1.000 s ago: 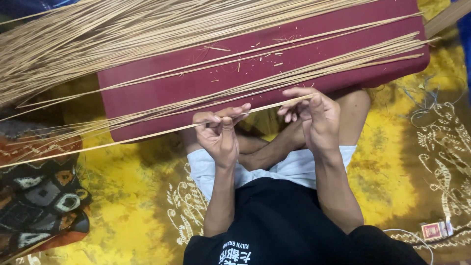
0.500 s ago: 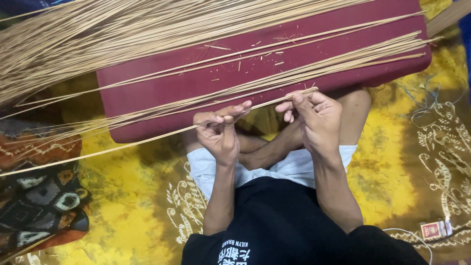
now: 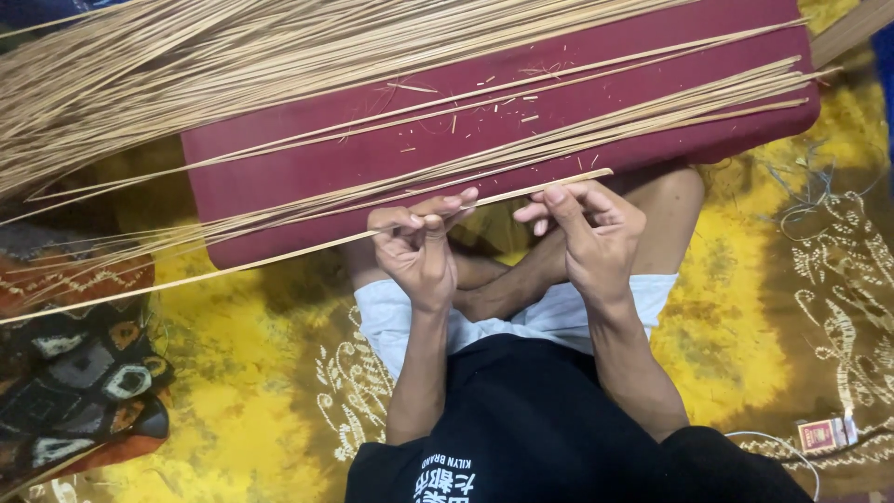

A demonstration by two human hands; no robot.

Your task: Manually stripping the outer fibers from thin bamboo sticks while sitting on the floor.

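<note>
Right now both hands pinch one long, thin pale-tan reed strip [image 3: 307, 250] — the left hand [image 3: 419, 251] clenched on it between thumb and forefinger, the right hand [image 3: 591, 233] grasping it near its end. It runs slantwise along the near edge of the dark red rectangular cushion [image 3: 307, 172] (more loose tan strips [image 3: 140, 74] lie across the top), above a yellow patterned cloth [image 3: 214, 419].
</note>
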